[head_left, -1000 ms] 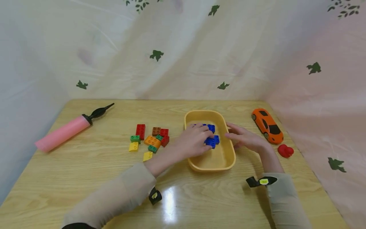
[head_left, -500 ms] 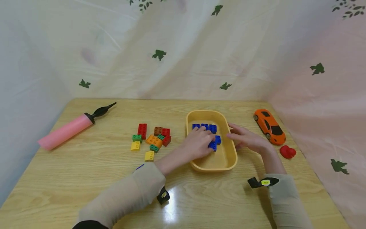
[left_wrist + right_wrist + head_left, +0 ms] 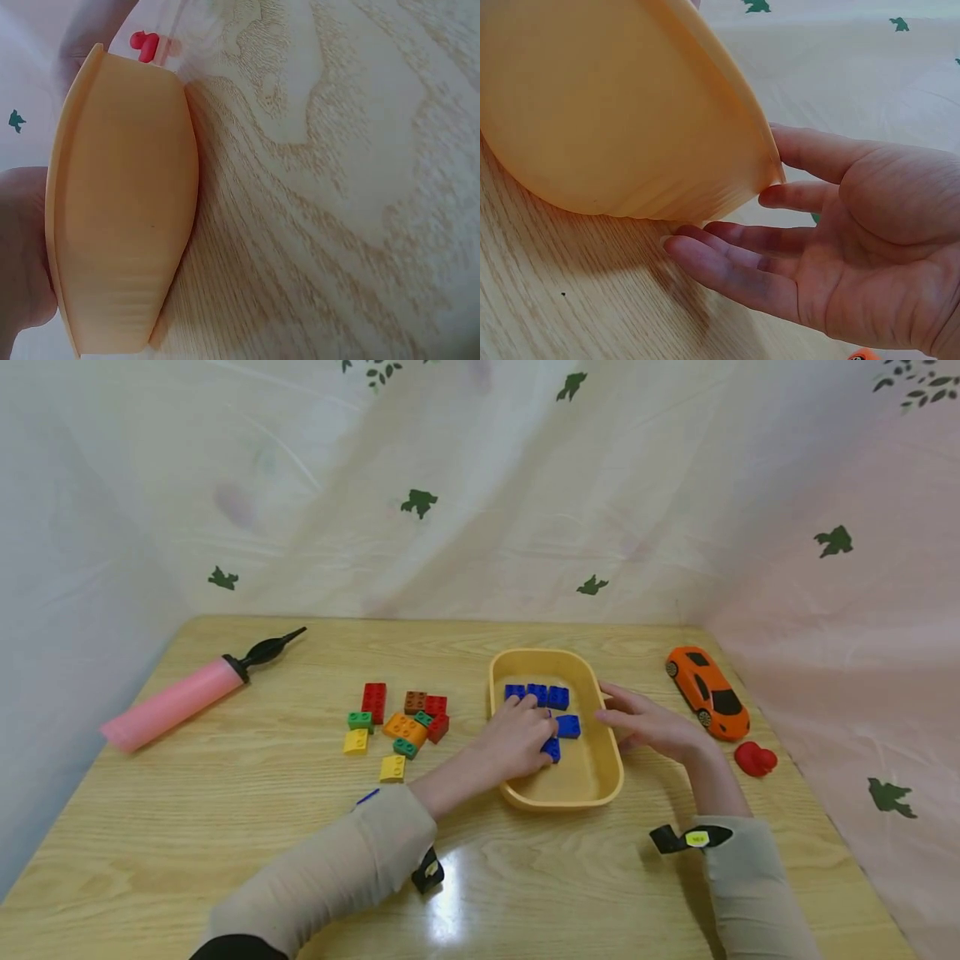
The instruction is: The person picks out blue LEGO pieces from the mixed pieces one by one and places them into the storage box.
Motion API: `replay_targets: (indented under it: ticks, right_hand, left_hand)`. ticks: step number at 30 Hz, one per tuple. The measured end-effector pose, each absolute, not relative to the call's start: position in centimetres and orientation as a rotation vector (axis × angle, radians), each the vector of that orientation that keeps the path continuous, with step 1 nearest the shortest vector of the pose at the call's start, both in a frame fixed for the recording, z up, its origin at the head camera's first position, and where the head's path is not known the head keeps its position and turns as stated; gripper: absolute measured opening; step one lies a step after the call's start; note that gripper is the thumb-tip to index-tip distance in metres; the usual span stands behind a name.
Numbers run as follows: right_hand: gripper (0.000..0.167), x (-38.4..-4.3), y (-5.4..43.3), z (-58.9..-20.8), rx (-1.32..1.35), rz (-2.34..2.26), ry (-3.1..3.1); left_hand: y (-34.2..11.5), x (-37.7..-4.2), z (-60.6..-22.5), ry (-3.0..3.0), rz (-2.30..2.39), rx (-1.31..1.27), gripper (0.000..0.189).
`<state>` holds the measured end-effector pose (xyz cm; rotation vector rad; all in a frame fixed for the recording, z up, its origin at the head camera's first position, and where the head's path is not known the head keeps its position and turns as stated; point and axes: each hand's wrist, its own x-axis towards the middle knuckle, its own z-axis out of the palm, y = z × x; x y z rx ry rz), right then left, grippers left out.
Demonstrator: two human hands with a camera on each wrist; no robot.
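Observation:
My left hand reaches into the yellow plastic tray, with fingers bent and the thumb at a blue toy brick, which it pinches. Most of that brick is hidden under the fingers. Several other blue bricks lie in the tray: a row along its far part and one brick right of my fingers. On the tray's right side, my right hand touches the rim with extended fingers. In the right wrist view, the thumb and index finger meet the rim while the other fingers spread below, by the outer wall.
Left of the tray lies a loose cluster of red, brown, orange, green and yellow bricks. A pink hand pump with a black nozzle is at the far left. To the right are an orange toy car and a small red toy.
My left hand has shifted a little left and toward me inside the tray, and the pinched brick with it. A gap now separates it from the brick on the right. My right hand stays at the rim.

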<state>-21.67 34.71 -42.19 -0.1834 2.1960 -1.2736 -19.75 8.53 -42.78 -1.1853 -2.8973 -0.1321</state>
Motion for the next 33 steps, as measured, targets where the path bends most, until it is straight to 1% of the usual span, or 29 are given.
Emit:
replay_targets:
  ticks: [8, 13, 22, 29, 33]
  right_hand:
    - [0.072, -21.7, 34.9, -42.4, -0.178, -1.27, 2.204]
    - [0.071, -21.7, 34.8, -42.5, -0.167, -1.27, 2.206]
    - [0.074, -21.6, 34.9, -42.4, -0.16, -1.24, 2.235]
    - [0.073, -21.6, 34.9, -42.6, -0.173, -1.259, 2.222]
    - [0.072, -21.7, 34.7, -42.5, -0.177, -1.265, 2.215]
  left_hand:
    - [8.5, -19.8, -42.7, -2.908, -0.157, -1.201, 0.04]
    - [7.5, -19.9, -42.2, -2.841, -0.265, -1.205, 0.039]
    - [3.3, -20.0, -40.2, -2.722, -0.576, -1.162, 0.032]
    - [-0.6, -19.5, -38.4, -2.611, -0.657, -1.096, 0.024]
    - [-3.2, -19.0, -37.9, -2.596, -0.658, -1.071, 0.024]
